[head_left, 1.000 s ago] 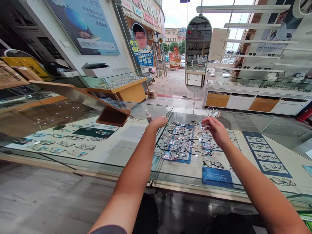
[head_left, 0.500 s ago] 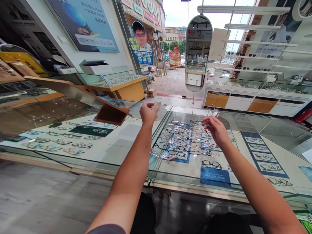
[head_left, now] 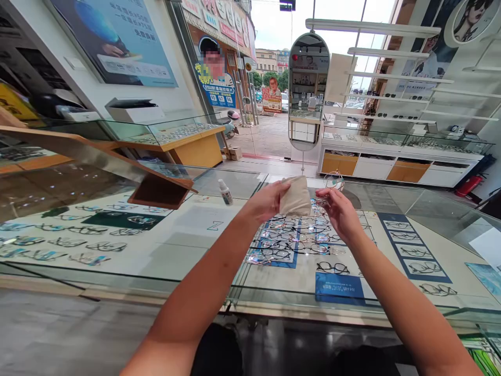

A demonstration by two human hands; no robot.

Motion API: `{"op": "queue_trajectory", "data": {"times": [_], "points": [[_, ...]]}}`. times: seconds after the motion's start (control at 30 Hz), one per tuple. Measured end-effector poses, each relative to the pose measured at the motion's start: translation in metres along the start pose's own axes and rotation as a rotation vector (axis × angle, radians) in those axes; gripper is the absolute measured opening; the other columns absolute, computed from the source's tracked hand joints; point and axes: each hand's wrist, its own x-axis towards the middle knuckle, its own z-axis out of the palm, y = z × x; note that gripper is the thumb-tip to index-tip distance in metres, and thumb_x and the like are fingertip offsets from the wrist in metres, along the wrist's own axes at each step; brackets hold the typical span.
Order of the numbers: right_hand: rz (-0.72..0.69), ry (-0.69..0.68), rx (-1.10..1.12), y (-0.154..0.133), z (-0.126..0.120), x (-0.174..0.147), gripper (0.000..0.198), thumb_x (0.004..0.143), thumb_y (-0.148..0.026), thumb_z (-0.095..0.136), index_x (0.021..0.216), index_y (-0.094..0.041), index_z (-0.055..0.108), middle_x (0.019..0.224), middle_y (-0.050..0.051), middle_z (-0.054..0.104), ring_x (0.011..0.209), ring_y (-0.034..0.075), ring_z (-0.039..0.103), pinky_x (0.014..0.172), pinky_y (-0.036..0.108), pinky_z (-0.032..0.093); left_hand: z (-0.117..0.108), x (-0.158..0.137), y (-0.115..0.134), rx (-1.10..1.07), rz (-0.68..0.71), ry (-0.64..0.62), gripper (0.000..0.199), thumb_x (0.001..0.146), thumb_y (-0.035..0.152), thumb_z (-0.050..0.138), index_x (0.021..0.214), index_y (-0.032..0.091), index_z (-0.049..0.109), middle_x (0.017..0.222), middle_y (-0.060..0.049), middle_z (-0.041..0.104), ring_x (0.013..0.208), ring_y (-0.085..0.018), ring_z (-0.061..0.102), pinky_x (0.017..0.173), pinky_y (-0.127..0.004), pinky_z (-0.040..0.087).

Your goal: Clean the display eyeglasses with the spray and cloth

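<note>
My left hand pinches a beige cloth, which hangs spread out over the glass counter. Just to its right, my right hand is closed on a pair of thin-framed eyeglasses; the round lenses show above the fingers, and the gripped part is mostly hidden. The cloth is close to the right fingertips, apart from the lenses. Beneath both hands, several rows of eyeglasses lie at the counter. A small white spray bottle stands on the glass, left of my left hand.
A brown wooden stand juts over the counter at left. Black-framed glasses lie near a blue card at the front. An oval mirror rises beyond the counter. More frames on a blue tray are at right.
My left hand has moved right with the cloth, which now shows more fully beside my right hand. The spray bottle, hidden before, is in sight. My right hand keeps the eyeglasses raised.
</note>
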Motion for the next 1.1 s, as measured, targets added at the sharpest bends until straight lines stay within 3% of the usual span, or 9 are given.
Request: {"op": "queue_trajectory", "data": {"times": [0.1, 0.27, 0.47, 0.63, 0.8, 0.93, 1.1], "points": [[0.027, -0.006, 0.028, 0.000, 0.000, 0.001, 0.034, 0.080, -0.060, 0.083, 0.086, -0.028, 0.075, 0.118, 0.004, 0.075, 0.119, 0.023, 0.065, 0.098, 0.034, 0.053, 0.013, -0.007, -0.006, -0.140, -0.164, -0.058, 0.022, 0.084, 0.020, 0.081, 0.102, 0.017, 0.068, 0.097, -0.007, 0.075, 0.081, -0.016, 0.073, 0.072, -0.027, 0.062], [0.083, -0.027, 0.032, 0.002, 0.002, 0.001, 0.038, 0.076, -0.063, 0.085, 0.088, -0.027, 0.076, 0.122, 0.004, 0.076, 0.111, 0.023, 0.066, 0.093, 0.035, 0.053, 0.016, -0.011, -0.006, -0.152, -0.140, -0.043, 0.045, 0.068, 0.012, 0.091, 0.097, 0.020, 0.057, 0.085, 0.002, 0.069, 0.071, -0.012, 0.068, 0.063, -0.023, 0.056], [0.086, -0.034, -0.028, 0.002, 0.006, -0.001, 0.043, 0.072, -0.065, 0.087, 0.089, -0.027, 0.079, 0.098, 0.003, 0.073, 0.090, 0.020, 0.061, 0.084, 0.032, 0.051, 0.016, -0.011, -0.009, -0.121, -0.074, -0.132, 0.065, 0.053, 0.011, 0.096, 0.099, 0.022, 0.052, 0.085, 0.004, 0.069, 0.076, -0.014, 0.070, 0.070, -0.026, 0.055], [0.051, -0.039, -0.122, 0.003, 0.005, -0.002, 0.042, 0.078, -0.065, 0.081, 0.088, -0.024, 0.079, 0.087, 0.001, 0.067, 0.081, 0.017, 0.053, 0.079, 0.032, 0.045, 0.020, -0.017, -0.003, -0.010, -0.097, -0.202, 0.054, 0.060, 0.021, 0.096, 0.105, 0.016, 0.065, 0.095, -0.003, 0.071, 0.085, -0.017, 0.067, 0.077, -0.031, 0.054], [0.015, -0.039, -0.207, 0.008, 0.000, 0.001, 0.042, 0.081, -0.066, 0.078, 0.089, -0.024, 0.080, 0.087, 0.000, 0.067, 0.079, 0.017, 0.052, 0.076, 0.031, 0.041, 0.023, -0.020, -0.001, 0.199, -0.032, -0.203, 0.037, 0.073, 0.042, 0.090, 0.089, 0.015, 0.071, 0.083, -0.002, 0.066, 0.075, -0.013, 0.058, 0.069, -0.028, 0.045], [-0.012, -0.058, -0.234, 0.009, -0.003, 0.001, 0.040, 0.085, -0.064, 0.074, 0.091, -0.025, 0.081, 0.093, 0.001, 0.070, 0.088, 0.019, 0.057, 0.085, 0.033, 0.044, 0.027, -0.021, -0.005, 0.260, 0.068, -0.186, 0.044, 0.072, 0.051, 0.089, 0.083, 0.016, 0.064, 0.077, 0.001, 0.061, 0.071, -0.011, 0.054, 0.065, -0.025, 0.041], [-0.065, -0.085, -0.238, 0.009, -0.001, 0.001, 0.035, 0.086, -0.061, 0.076, 0.088, -0.027, 0.082, 0.111, 0.003, 0.073, 0.122, 0.025, 0.060, 0.109, 0.037, 0.042, 0.032, -0.023, -0.010, 0.246, 0.106, -0.161, 0.058, 0.070, 0.061, 0.090, 0.080, 0.020, 0.050, 0.073, 0.005, 0.057, 0.066, -0.010, 0.051, 0.060, -0.023, 0.036]]}}
